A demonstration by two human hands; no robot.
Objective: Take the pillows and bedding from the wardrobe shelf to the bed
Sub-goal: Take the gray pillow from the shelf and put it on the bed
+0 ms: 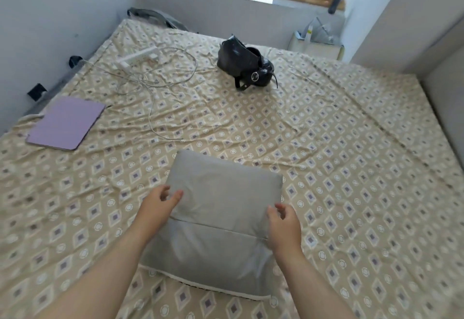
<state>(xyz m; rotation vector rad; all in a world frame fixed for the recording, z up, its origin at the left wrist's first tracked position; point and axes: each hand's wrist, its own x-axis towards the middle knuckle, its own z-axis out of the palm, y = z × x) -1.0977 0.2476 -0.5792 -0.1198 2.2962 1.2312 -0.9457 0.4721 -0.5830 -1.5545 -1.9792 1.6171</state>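
A grey pillow [221, 208] lies on the bed [351, 180], near its front edge, with a seam across its middle and a white trim along its near end. My left hand [158, 205] is at the pillow's left edge, fingers apart, fingertips just over the fabric. My right hand [285, 226] is at the pillow's right edge, fingers loosely curled and spread, gripping nothing. The wardrobe shelf and any other bedding are out of view.
The bed has a beige patterned sheet. On it lie a purple tablet case [66, 123] at the left, a white power strip [139, 59] with tangled cables [160, 85], and a black bag [244, 66] at the back. Walls close in on the left and right.
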